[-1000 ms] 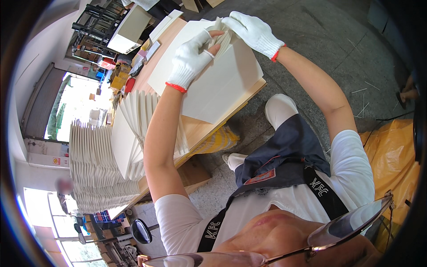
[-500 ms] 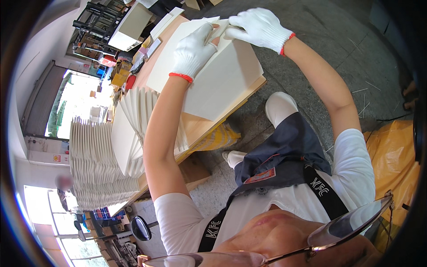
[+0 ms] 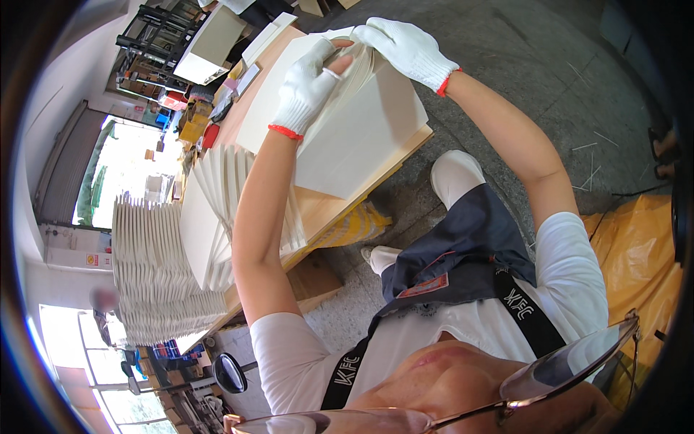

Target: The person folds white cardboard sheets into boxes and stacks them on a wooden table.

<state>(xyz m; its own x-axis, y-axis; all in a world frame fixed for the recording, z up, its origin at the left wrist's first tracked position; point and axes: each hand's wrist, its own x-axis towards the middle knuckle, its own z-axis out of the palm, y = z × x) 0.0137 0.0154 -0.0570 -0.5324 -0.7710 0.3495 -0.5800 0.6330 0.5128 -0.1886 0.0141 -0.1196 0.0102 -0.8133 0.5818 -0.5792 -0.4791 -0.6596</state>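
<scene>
A stack of large white paper sheets (image 3: 365, 137) lies on the wooden table in front of me. Near its far edge, several sheets bow upward and fan apart between my hands. My right hand (image 3: 405, 50), in a white knit glove with a red cuff, has its fingers closed over the far right corner of the lifted sheets. Gloved the same way but with bare thumb and fingertip showing, my left hand (image 3: 307, 90) rests on top of the stack. Its thumb and forefinger are apart beside the bowed edges.
Fanned white sheets (image 3: 210, 217) and a tall, wavy-edged pile (image 3: 148, 267) stand to the left on the table (image 3: 325, 206). Small boxes and tools (image 3: 195, 119) lie farther back. An orange-yellow sheet covering (image 3: 636, 253) is at the right, above the grey floor (image 3: 535, 79).
My right hand has moved left and slightly nearer, and the sheets now bow and fan apart. My left hand has shifted slightly left, with its thumb and forefinger still apart.
</scene>
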